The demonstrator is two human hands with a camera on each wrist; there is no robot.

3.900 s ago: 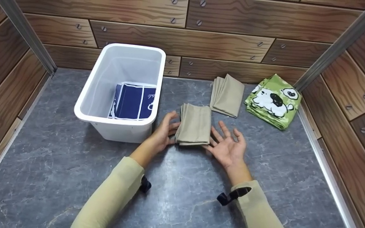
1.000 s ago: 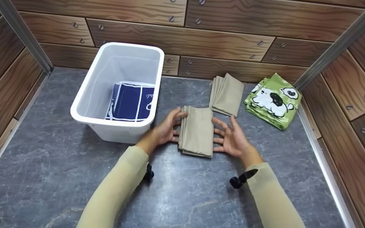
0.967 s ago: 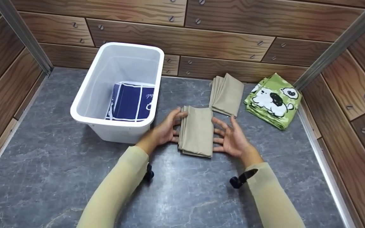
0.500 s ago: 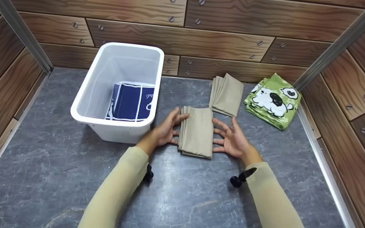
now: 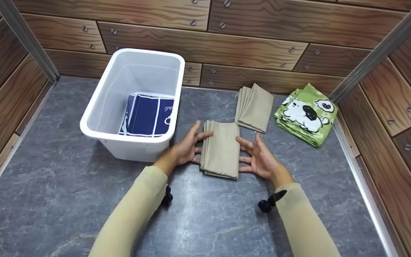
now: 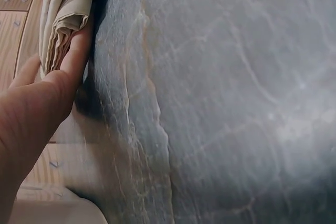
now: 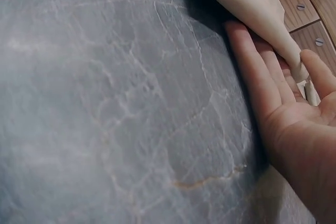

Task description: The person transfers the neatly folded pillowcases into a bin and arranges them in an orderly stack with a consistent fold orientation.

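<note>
In the head view a folded beige cloth (image 5: 221,150) lies on the grey marbled surface between both hands. My left hand (image 5: 184,146) is at its left edge, one finger over the top and the others low along the folds. In the left wrist view the layered end of the beige cloth (image 6: 60,35) sits between my fingers. My right hand (image 5: 260,159) meets the right edge with extended, spread fingers, the forefinger at the top edge. The right wrist view shows fingers (image 7: 257,72) of that hand reaching under the cloth's edge; their tips are partly hidden.
A white plastic bin (image 5: 128,137) stands at the left with a folded navy cloth (image 5: 143,114) inside. Behind the hands lie a second folded beige cloth (image 5: 257,109) and a green dog-print cloth (image 5: 307,114). Wood-patterned walls (image 5: 248,50) enclose the back and sides.
Since the oldest frame the beige cloth and right hand have shifted, and the cloth extends nearer the person. In the last half second the right forefinger has moved left onto the cloth's edge.
</note>
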